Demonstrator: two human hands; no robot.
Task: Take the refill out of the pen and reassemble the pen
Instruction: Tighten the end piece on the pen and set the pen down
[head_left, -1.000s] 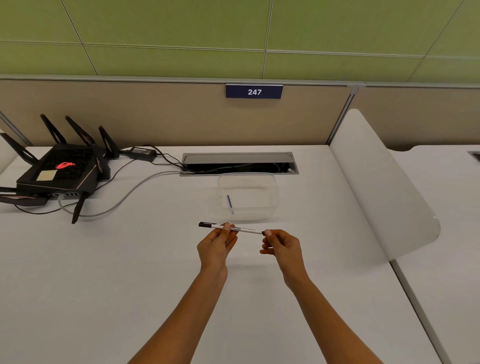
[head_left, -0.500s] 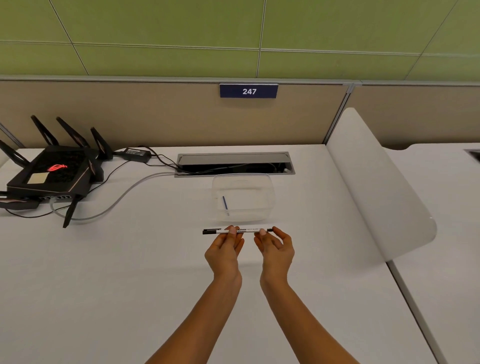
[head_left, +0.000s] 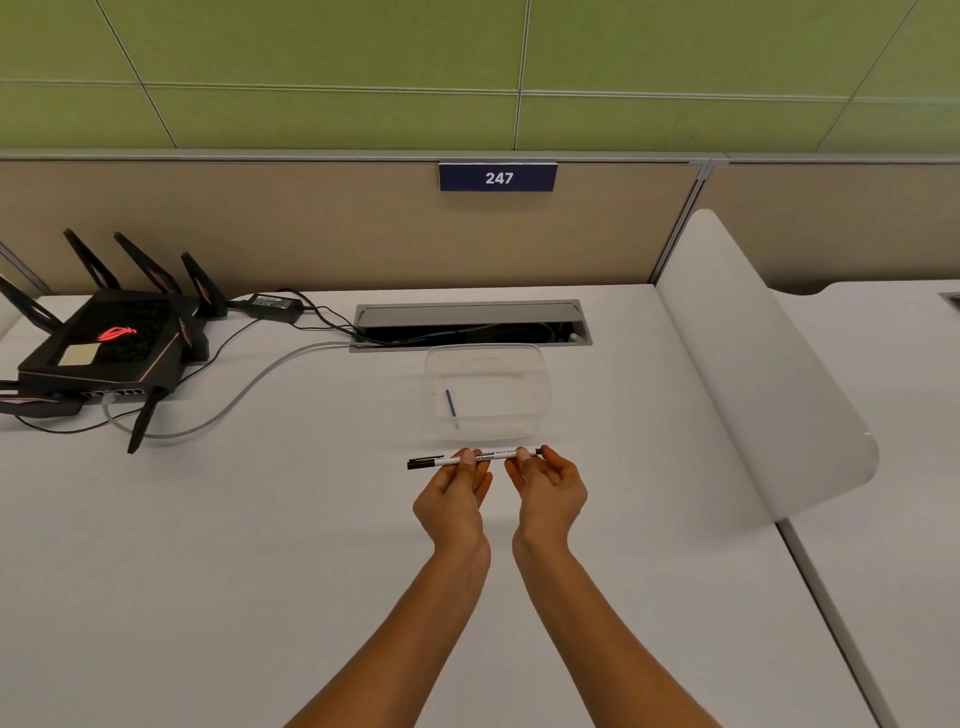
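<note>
A white pen (head_left: 496, 455) with a black cap at its left end and a black right tip lies level across my fingertips, just above the white desk. My left hand (head_left: 454, 496) pinches its left half between thumb and fingers. My right hand (head_left: 548, 491) pinches the right half near the end. A thin blue refill (head_left: 451, 404) lies inside the clear plastic container (head_left: 540, 387), which stands right behind the pen.
A black router (head_left: 104, 343) with antennas and cables sits at the far left. A cable slot (head_left: 470, 325) runs behind the container. A white curved divider (head_left: 769, 374) borders the desk on the right.
My right hand has come in toward the left hand along the pen, and the pen has levelled out and sits a little further from me. Both hands keep their hold.
</note>
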